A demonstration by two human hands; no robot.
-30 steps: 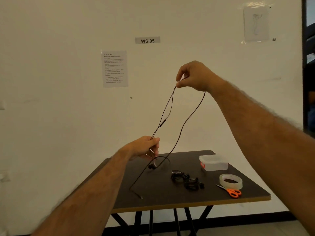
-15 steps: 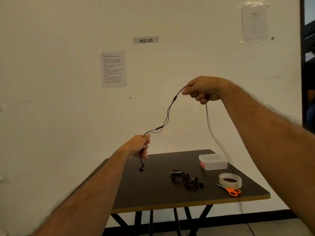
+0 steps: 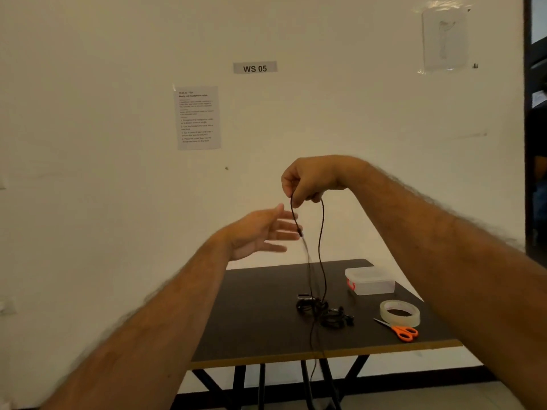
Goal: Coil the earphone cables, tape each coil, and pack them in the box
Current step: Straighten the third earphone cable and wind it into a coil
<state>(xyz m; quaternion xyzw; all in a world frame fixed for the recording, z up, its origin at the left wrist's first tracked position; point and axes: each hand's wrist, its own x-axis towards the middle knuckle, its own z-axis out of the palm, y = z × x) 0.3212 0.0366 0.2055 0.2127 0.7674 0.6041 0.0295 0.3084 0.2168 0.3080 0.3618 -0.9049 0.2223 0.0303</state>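
Note:
My right hand (image 3: 310,180) pinches a black earphone cable (image 3: 321,247) high above the table, and both strands hang down past the table's front edge. My left hand (image 3: 260,232) is open beside the left strand, fingers straight and spread, holding nothing. On the dark table (image 3: 260,329) lie two coiled black earphones (image 3: 324,312). A clear plastic box (image 3: 370,281) with a red latch stands at the back right, lid on. A roll of clear tape (image 3: 400,312) and orange-handled scissors (image 3: 399,329) lie near the right front.
A white wall with a "WS 05" sign (image 3: 255,68) and a printed sheet (image 3: 197,118) stands behind the table. A dark doorway (image 3: 535,128) is at the far right. The table's black legs (image 3: 236,377) show below its edge.
My left hand let go of the cable and opened. My right hand dropped lower and moved left, and the cable now hangs straight down from it.

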